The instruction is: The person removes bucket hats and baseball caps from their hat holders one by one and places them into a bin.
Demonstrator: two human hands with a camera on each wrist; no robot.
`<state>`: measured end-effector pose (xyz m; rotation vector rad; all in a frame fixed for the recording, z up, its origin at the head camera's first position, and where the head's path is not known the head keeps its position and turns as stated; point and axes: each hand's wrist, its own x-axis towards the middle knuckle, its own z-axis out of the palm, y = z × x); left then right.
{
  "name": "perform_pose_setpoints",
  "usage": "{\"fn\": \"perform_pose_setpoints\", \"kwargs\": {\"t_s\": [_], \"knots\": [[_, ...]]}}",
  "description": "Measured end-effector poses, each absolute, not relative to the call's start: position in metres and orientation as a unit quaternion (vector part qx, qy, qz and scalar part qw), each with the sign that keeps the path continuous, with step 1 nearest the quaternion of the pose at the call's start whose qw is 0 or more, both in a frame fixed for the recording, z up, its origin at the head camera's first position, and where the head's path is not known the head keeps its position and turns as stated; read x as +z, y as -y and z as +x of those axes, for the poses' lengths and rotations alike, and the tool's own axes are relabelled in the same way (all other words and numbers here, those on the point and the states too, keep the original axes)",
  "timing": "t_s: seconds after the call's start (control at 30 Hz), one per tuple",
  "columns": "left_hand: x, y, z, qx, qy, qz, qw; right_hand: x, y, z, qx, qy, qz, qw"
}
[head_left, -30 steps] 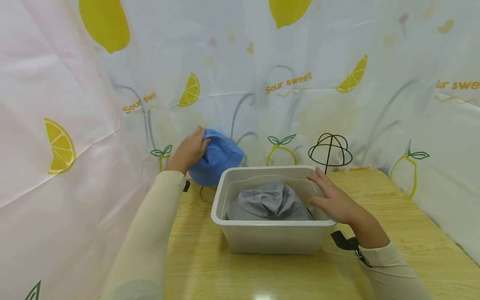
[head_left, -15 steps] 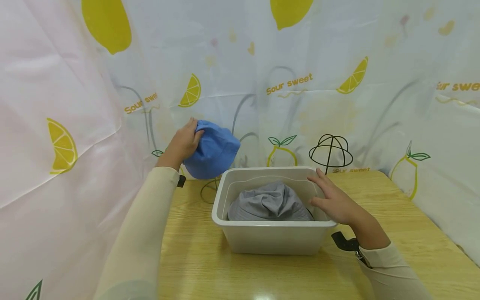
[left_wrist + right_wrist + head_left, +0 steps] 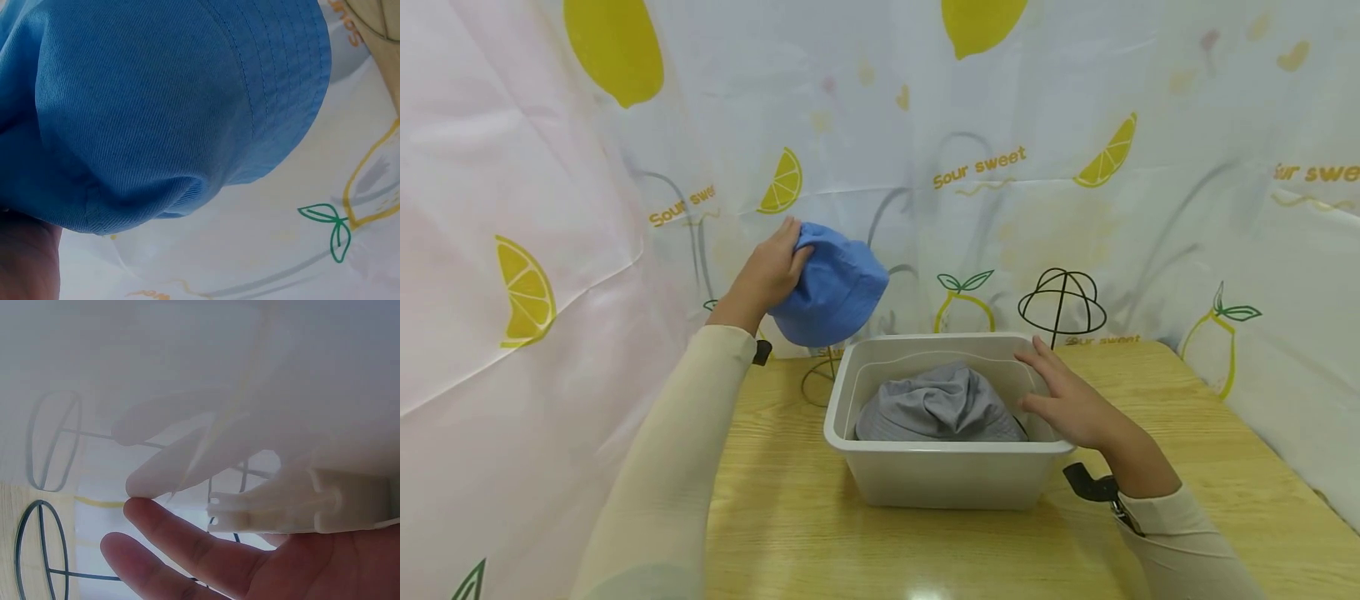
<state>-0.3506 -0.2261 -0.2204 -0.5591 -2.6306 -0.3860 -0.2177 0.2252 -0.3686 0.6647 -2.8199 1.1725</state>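
Note:
A blue bucket hat (image 3: 835,287) is gripped in my left hand (image 3: 772,271), above the wire stand (image 3: 823,379) at the back left. It fills much of the left wrist view, its stitched brim to the right. My right hand (image 3: 1067,404) holds the right wall of a light grey plastic bin (image 3: 951,475), with thumb and index finger over the inside. Other fingers (image 3: 200,550) lie along the outer wall in the right wrist view. Inside the bin lies a crumpled grey bucket hat (image 3: 940,408).
A black wire hat stand (image 3: 1060,304) rises behind the bin on the right. Everything stands on a light wooden table (image 3: 1150,433). A white sheet with lemon prints (image 3: 865,125) hangs along the back and sides.
My left hand has raised the blue bucket hat, first up and left, then slightly right, and more of the left wire stand shows below it. My right hand and the bin stay put.

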Motion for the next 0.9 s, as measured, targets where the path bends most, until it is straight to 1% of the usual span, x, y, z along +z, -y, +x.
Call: {"fn": "perform_pose_setpoints", "kwargs": {"t_s": [0.9], "knots": [[-0.191,0.183,-0.322,-0.147,0.915,-0.271,0.260,-0.368,-0.225,-0.218,0.379,0.901,0.213,0.008]]}}
